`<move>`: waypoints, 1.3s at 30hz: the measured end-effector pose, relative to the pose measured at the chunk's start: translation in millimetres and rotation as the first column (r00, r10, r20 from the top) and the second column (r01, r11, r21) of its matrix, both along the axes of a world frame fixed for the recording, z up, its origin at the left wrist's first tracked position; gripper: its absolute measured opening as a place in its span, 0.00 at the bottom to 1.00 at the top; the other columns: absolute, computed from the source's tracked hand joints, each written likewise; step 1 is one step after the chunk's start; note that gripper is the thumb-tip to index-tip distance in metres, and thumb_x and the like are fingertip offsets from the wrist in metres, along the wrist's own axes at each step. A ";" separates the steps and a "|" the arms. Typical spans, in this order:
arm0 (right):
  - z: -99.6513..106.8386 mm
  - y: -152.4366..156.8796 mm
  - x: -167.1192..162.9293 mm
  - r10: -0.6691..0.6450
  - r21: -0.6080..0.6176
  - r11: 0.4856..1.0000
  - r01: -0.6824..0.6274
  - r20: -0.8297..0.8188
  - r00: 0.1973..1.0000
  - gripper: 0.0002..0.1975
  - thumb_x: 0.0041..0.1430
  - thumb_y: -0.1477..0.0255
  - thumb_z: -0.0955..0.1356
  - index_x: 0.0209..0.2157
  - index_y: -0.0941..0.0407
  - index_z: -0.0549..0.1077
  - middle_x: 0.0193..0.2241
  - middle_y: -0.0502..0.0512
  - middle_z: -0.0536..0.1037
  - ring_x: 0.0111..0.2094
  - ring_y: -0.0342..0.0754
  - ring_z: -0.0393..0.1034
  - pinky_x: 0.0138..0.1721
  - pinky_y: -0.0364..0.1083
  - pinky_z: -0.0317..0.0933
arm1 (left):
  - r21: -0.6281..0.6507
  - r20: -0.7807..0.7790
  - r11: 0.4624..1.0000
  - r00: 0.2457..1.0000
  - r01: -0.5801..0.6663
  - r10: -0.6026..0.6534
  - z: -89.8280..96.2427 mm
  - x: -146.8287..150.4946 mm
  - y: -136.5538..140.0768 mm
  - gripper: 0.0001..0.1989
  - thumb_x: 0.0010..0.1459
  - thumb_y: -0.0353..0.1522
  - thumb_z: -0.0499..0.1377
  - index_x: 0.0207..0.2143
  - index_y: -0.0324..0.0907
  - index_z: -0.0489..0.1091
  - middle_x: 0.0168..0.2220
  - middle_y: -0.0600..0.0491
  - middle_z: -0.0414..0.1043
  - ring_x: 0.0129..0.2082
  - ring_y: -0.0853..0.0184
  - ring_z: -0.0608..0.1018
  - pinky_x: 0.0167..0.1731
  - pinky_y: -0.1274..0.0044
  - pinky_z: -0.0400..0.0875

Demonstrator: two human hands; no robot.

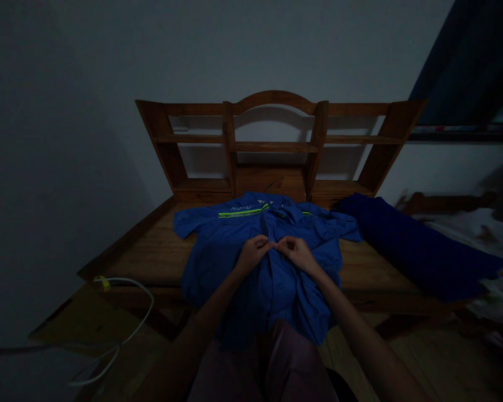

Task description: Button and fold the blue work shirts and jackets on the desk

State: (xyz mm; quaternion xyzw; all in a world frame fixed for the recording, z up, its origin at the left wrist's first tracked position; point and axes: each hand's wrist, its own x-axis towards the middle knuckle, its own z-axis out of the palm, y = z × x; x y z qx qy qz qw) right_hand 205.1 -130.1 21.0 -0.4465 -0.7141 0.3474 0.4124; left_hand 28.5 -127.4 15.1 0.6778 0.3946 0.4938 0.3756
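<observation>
One blue shirt (230, 251) is lying spread on one wooden table (151, 259), its collar pointing toward the shelf (274, 99) and its lower end hanging over the near edge. Two short sleeves are stretching out, one to each side, and two green stripes (one on each half of the chest) are showing. Two bare hands are meeting at the front opening: the left hand (254, 251) is pinching the fabric between thumb and finger, and the right hand (297, 252) is pinching it just beside. Each grip is closing nearly fully, with only thin cloth between the fingertips; whether a button is sitting there, I cannot tell. One dark blue cloth (411, 248) is lying at the right.
</observation>
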 end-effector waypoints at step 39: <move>0.4 -4.6 -2.7 0.005 0.069 0.998 -0.008 0.054 0.999 0.11 0.54 0.63 0.66 0.32 0.57 0.71 0.27 0.51 0.73 0.27 0.42 0.65 0.28 0.40 0.57 | -0.091 -0.086 0.996 0.996 0.024 -0.032 7.2 -5.7 -1.6 0.18 0.50 0.44 0.58 0.21 0.39 0.59 0.17 0.60 0.60 0.18 0.74 0.65 0.20 0.82 0.56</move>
